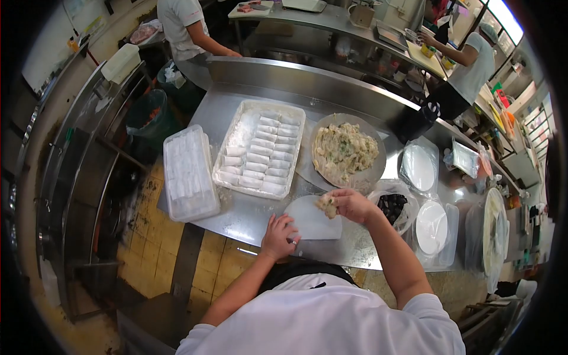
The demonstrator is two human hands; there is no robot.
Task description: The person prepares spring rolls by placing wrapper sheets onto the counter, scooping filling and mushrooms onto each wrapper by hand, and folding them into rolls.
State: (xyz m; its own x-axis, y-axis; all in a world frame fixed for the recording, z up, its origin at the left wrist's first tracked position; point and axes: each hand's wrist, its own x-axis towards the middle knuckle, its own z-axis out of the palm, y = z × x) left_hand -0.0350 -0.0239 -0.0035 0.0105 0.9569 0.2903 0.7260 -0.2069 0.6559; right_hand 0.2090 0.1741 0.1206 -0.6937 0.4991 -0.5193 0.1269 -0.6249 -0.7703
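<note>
My right hand (350, 205) pinches a clump of pale, chunky filling (326, 206) flecked with green. It holds the clump over the right part of a thin white wrapper sheet (310, 219) with a rounded far edge, flat on the steel table. At the sheet's left edge rests my left hand (279, 238), fingers slightly bent and apart, a ring on one finger. Beyond the sheet stands a big round dish of the same filling (346, 148). Left of that dish, a white tray (240, 127) holds rows of white floured rolls (266, 148).
A lidded plastic box (189, 171) sits at the table's left end. On the right are a bag of dark pieces (393, 207) and wrapped stacks of white rounds (432, 228). A raised steel ledge (313, 81) runs behind. Two people stand beyond it.
</note>
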